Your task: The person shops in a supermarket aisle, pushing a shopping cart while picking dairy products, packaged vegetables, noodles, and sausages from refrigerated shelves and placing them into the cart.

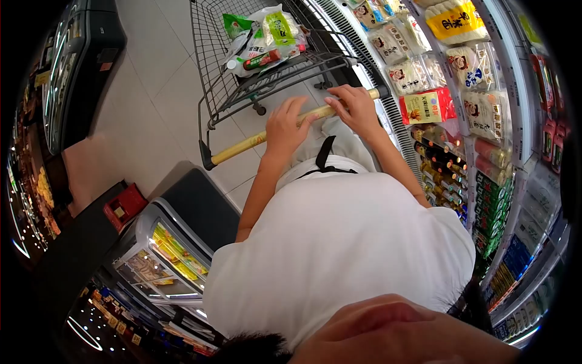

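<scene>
My left hand (285, 125) and my right hand (356, 109) rest on the yellow handle (239, 148) of a wire shopping cart (212, 67), a short gap between them. The fingers of both curl over the bar, thumbs on the near side. Inside the cart lie a white package with a green label (280, 28), a green bag (236, 25) and a red-and-green packet (262, 59), partly wrapped in clear plastic.
Refrigerated shelves (518, 109) with packed noodles (458, 24), a red packet (427, 106) and bottles run along the right. On the left stands a dark chest freezer (97, 67); a glass-topped freezer (142, 267) is at the lower left. Tiled floor (145, 109) shows between.
</scene>
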Demonstrator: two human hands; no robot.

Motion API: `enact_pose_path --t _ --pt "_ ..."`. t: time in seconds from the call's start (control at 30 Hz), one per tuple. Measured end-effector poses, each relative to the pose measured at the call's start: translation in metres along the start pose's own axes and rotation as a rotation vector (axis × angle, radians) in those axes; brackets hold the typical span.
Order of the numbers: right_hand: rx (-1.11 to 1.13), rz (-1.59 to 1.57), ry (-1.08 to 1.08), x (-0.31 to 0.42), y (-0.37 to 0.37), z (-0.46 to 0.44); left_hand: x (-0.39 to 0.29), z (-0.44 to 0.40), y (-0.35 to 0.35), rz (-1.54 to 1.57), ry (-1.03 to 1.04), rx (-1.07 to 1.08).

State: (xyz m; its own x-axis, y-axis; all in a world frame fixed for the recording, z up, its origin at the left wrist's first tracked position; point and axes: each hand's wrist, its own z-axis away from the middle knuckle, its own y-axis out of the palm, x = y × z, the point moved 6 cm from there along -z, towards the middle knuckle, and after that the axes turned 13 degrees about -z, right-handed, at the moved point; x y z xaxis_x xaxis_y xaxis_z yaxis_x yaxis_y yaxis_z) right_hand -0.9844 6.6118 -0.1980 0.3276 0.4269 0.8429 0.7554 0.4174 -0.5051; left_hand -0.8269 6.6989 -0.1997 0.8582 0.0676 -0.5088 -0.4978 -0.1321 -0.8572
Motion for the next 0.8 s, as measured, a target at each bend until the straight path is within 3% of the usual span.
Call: enact_pose_path --t 0.03,0.07,0.17,0.23,0.63,0.8 --pt "0.043 0.213 -0.028 -0.002 0.009 0.001 0.017 0.007 -0.016 -0.047 -0.056 -0.063" --pt "-0.064 0.297 -0.115 0.0 0.012 0.002 0.032 0.016 -0.023 -0.042 -0.063 -0.062" --pt "-0.126 0.435 -0.025 -0.007 0.01 0.001 0.074 0.046 -0.03 -0.128 -0.162 -0.086" --pt "-0.188 0.435 -0.013 0.006 0.009 -0.012 0.093 0.057 -0.04 -0.148 -0.232 -0.005" --pt "-0.353 0.43 -0.035 -0.002 0.0 -0.011 0.072 0.048 -0.052 0.043 -0.156 0.013" --pt "-0.417 0.425 -0.071 -0.004 -0.001 -0.009 0.07 0.043 -0.046 -0.03 -0.115 0.09"
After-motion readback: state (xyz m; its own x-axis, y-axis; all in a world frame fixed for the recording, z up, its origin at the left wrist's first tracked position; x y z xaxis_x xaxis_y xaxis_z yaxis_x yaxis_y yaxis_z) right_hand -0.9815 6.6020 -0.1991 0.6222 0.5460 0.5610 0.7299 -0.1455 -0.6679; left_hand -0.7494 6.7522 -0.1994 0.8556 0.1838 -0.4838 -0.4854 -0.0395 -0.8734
